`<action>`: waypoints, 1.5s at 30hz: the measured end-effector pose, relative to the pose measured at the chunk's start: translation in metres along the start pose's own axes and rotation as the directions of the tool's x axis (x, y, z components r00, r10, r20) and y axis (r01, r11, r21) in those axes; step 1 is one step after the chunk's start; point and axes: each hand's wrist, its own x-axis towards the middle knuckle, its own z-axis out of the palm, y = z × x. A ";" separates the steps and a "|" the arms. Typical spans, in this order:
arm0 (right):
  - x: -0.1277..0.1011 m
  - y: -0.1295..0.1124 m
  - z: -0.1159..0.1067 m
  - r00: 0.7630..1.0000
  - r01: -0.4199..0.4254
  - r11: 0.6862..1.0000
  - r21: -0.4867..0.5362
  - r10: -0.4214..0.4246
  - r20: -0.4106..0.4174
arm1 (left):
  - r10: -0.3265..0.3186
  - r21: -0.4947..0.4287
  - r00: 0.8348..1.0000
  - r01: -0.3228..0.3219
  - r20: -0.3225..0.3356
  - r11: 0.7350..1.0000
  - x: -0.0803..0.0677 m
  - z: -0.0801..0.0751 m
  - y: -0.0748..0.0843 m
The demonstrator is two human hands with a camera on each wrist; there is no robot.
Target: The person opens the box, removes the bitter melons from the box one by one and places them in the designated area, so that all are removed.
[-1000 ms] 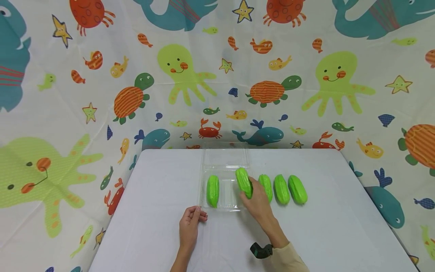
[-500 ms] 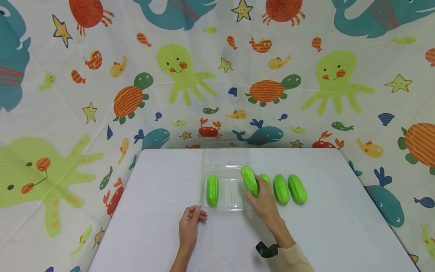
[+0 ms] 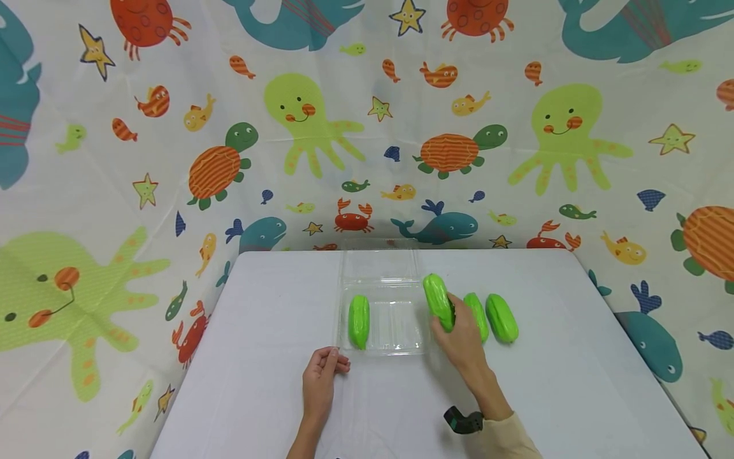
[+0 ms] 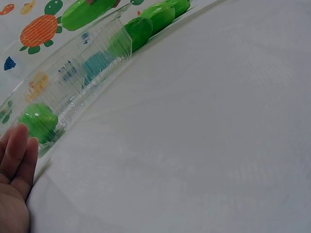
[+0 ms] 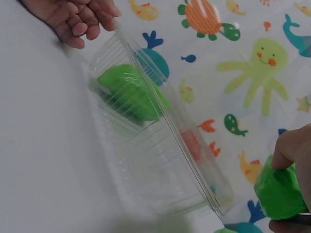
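In the head view my right hand [image 3: 463, 335] grips a bright green, ridged, cucumber-like vegetable [image 3: 438, 301], raised just right of a clear plastic clamshell container [image 3: 395, 325]. Its lower end lies between my fingers and thumb; the right wrist view shows the held vegetable [image 5: 277, 191] end-on. Another green vegetable [image 3: 359, 322] lies lengthwise along the container's left side. My left hand [image 3: 321, 379] pinches the container's front left corner with thumb and forefinger. From the right wrist view, its fingertips [image 5: 111, 22] are right at that corner, with the other fingers loosely curled.
To the right of the container, green vegetables [image 3: 503, 319] lie in a row on the white table [image 3: 573, 382], partly hidden by my right hand. The container's lid [image 3: 381, 264] stands open toward the back. Behind the table hangs a sea-animal curtain [image 3: 355, 146].
My right hand has moved right with the green vegetable, from over the container's right part to beside its right edge. My left hand has stayed at the corner.
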 end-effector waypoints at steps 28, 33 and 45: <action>-0.001 0.035 -0.043 0.967 -0.029 0.999 -0.039 0.018 -0.255 | -0.028 0.006 0.999 0.028 0.020 1.000 -0.003 -0.002 0.013; 0.001 0.039 -0.053 0.962 -0.061 0.997 -0.042 0.047 -0.270 | -0.028 0.003 0.999 0.028 0.021 1.000 -0.002 -0.003 0.012; 0.002 0.054 -0.067 0.950 -0.137 0.989 -0.054 0.115 -0.292 | -0.023 -0.017 1.000 0.023 0.012 1.000 -0.003 -0.002 0.012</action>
